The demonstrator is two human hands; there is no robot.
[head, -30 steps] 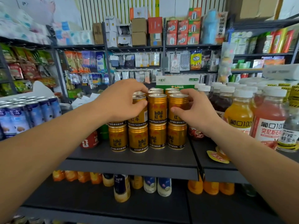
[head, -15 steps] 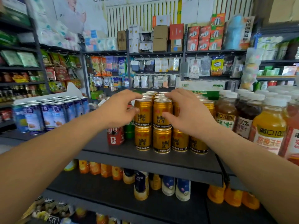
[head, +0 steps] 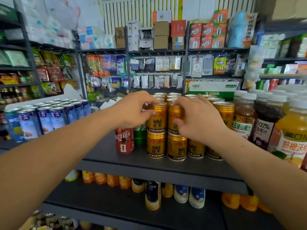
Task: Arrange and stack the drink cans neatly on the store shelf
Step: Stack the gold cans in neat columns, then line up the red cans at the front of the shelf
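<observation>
Gold Red Bull cans stand two high in several rows on the dark shelf. My left hand grips the upper front can on the left, fingers over its rim and thumb on its side. My right hand grips the upper can beside it, thumb on its front and fingers over its top. Both cans sit on lower gold cans. My right hand hides the upper cans behind it.
A red cola can and a green can stand left of the gold stack. Blue cans fill the shelf at left. Juice bottles crowd the right. More bottles stand on the shelf below.
The view has swung left, so the stack sits more to the right. My hands have closed in on the two front upper cans, the right hand shifting left.
</observation>
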